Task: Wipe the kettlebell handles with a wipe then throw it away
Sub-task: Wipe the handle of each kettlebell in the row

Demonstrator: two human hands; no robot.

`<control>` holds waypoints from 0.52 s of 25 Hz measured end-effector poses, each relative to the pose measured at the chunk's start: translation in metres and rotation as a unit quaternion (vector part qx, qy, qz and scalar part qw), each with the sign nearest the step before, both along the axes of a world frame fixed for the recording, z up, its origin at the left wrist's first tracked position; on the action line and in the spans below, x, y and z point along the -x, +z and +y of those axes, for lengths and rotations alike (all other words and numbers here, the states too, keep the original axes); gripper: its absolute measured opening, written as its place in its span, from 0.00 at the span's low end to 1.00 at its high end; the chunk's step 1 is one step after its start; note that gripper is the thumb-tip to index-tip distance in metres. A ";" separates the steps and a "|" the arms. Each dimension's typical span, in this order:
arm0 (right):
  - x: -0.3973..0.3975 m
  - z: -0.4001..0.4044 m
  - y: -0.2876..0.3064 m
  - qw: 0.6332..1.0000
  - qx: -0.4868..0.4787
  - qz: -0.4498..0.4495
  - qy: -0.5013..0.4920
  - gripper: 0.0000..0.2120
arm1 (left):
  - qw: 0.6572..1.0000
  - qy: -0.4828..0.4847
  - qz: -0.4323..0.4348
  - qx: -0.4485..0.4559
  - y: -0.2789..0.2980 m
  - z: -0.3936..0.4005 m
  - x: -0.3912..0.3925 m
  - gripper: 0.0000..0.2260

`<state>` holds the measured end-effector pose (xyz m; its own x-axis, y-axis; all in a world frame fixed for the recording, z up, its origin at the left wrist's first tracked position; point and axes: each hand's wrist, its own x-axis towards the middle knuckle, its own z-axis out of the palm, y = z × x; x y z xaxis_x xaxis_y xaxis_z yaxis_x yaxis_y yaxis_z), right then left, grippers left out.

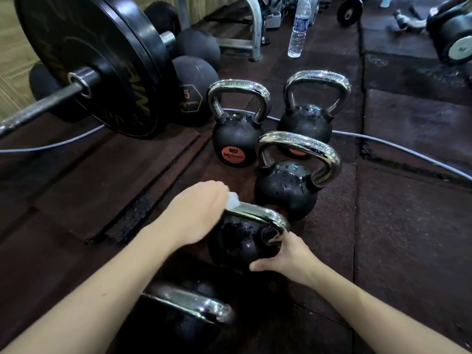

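Observation:
Several black kettlebells with chrome handles stand on the dark rubber floor. My left hand (196, 213) is closed on a white wipe (233, 200) and presses it on the left end of the chrome handle (258, 213) of the near-middle kettlebell (240, 241). My right hand (283, 256) grips that kettlebell's body below the handle's right end. Another kettlebell (184, 315) sits closest to me, between my forearms. Three more stand beyond: one (288, 185) just behind, one with an orange label (236, 134) and one at the back right (306, 118).
A barbell with a large black plate (89, 60) lies at the left, with black medicine balls (194, 85) behind it. A grey cable (408, 149) runs across the floor behind the kettlebells. A water bottle (298, 31) stands at the back. Dumbbells (452, 34) lie far right.

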<state>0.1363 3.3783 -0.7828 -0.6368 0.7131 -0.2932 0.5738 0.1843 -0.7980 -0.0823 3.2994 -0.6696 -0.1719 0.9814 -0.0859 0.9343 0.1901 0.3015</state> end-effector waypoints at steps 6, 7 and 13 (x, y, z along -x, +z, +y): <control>-0.003 0.003 -0.011 1.000 0.010 0.003 -0.009 0.36 | 0.993 0.026 -0.036 -0.114 -0.024 -0.042 -0.006 0.16; -0.003 0.004 -0.013 1.000 0.009 0.004 -0.009 0.37 | 0.991 -0.008 0.048 -0.122 -0.025 -0.039 -0.016 0.19; 0.006 0.003 -0.020 1.000 -0.007 -0.014 -0.019 0.19 | 0.959 -0.125 0.233 -0.097 -0.010 0.008 -0.094 0.16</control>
<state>0.1306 3.3811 -0.8030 -0.6015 0.7403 -0.3004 0.6023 0.1732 -0.7792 0.0117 3.3072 -0.6798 0.0958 0.9867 0.1315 0.9852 -0.0752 -0.1538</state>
